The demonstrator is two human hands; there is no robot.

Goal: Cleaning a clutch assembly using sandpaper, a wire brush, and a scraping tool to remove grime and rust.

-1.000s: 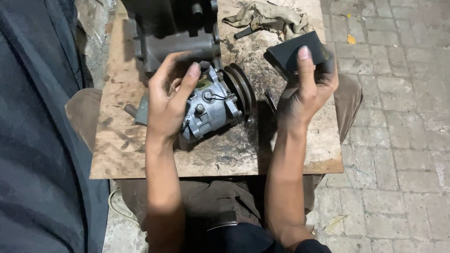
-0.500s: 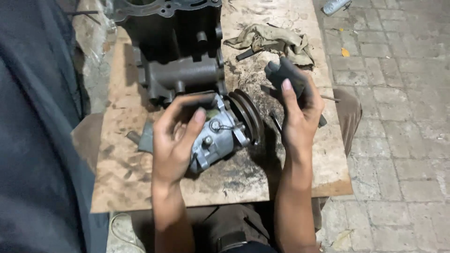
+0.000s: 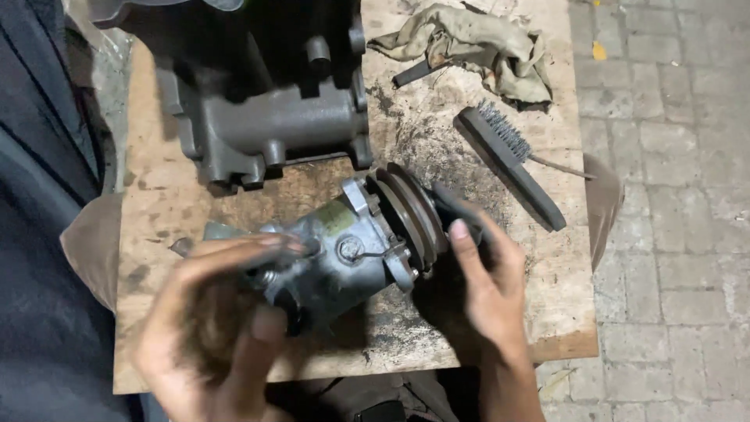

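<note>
Head view: grey metal compressor with grooved pulley point(image 3: 351, 254) at frame centre on stained plywood board point(image 3: 156, 203); left hand point(image 3: 211, 328) cupping its rear, fingers spread; right hand point(image 3: 488, 289) pressing dark sandpaper piece point(image 3: 457, 209) against pulley, fingers together.

dim, flat overhead light; left hand point(image 3: 215, 328) smeared by motion blur, dark shadow at left edge.

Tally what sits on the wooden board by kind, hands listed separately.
Grey metal compressor with pulley: 1
Large dark cast housing: 1
Wire brush: 1
Dirty rag: 1
Dark tool part under the rag: 1
Dark sheet held at the pulley: 1
Total on the board: 6
Hands: left hand, right hand: 2
</note>
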